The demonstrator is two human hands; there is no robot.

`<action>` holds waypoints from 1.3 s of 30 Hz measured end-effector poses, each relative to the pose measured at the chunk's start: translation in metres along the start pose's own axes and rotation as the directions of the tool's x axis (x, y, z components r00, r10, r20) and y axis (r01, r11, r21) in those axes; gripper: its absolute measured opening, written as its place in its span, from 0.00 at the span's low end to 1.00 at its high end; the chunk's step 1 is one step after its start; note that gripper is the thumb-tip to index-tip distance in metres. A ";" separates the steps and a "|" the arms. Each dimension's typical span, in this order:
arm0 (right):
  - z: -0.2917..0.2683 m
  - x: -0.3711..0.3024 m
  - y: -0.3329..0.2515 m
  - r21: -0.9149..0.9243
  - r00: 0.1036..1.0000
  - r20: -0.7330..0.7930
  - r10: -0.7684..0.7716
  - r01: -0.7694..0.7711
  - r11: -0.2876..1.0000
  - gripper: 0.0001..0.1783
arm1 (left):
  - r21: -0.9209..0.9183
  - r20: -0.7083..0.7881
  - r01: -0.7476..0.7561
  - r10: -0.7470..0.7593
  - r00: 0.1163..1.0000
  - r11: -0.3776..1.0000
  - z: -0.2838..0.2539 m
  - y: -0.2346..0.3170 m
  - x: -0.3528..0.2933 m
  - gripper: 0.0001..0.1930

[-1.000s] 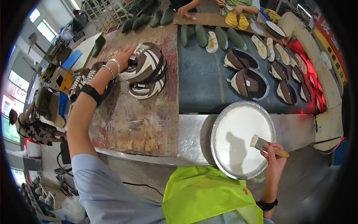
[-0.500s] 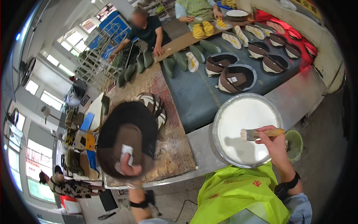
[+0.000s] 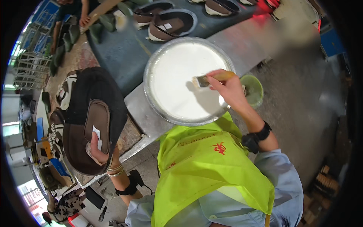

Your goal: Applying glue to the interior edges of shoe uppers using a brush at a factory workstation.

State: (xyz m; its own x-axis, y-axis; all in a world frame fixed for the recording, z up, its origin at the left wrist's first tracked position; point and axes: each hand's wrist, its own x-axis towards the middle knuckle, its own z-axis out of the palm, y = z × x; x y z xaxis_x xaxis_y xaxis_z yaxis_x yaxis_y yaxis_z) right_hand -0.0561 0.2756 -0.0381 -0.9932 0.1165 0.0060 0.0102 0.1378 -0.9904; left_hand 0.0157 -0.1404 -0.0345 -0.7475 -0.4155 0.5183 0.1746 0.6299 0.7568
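Observation:
My left hand grips a large brown and black shoe upper, the thumb pressed inside by a white label on its insole. Its opening is tilted toward me. My right hand holds a flat paintbrush by its wooden handle, bristles pointing left. The brush is over a round metal basin of white liquid. I cannot tell whether the bristles touch the liquid. Striped white and dark shoes lie behind the held upper, partly hidden by it.
Brown shoe uppers and green shoe forms stand on a dark belt beyond the basin. A metal ledge runs along its near side. A green bin stands right of the basin. Another person's hand rests at the far left.
My view has swung right and down, so the basin and belt sit farther left and higher. The shoe upper has turned in my left hand. The brush stays over the basin.

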 end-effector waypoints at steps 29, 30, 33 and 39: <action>0.036 0.044 -0.061 0.088 0.917 0.296 -0.267 0.252 0.964 0.06 | -0.442 0.821 -0.061 0.430 0.375 0.895 0.108 0.090 0.041 0.16; 0.032 0.043 -0.064 0.013 0.928 0.315 -0.200 0.207 0.978 0.08 | -0.456 0.819 -0.075 0.452 0.354 0.887 0.109 0.089 0.042 0.17; 0.015 0.039 -0.051 -0.200 0.925 0.339 -0.172 0.249 0.948 0.09 | -0.388 0.869 -0.013 0.370 0.330 0.922 0.100 0.034 0.041 0.16; -0.004 0.018 -0.047 -0.289 0.934 0.356 0.026 0.083 0.954 0.07 | -0.086 0.879 0.790 -0.328 0.347 0.607 0.084 0.065 0.052 0.13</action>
State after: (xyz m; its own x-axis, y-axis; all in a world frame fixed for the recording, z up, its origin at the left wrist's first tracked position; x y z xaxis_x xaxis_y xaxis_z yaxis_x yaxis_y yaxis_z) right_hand -0.0743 0.2751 0.0087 -0.9688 -0.2380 -0.0697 -0.0395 0.4254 -0.9042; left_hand -0.0653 -0.0657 0.0080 -0.8798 0.2261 -0.4181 -0.4297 -0.0021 0.9030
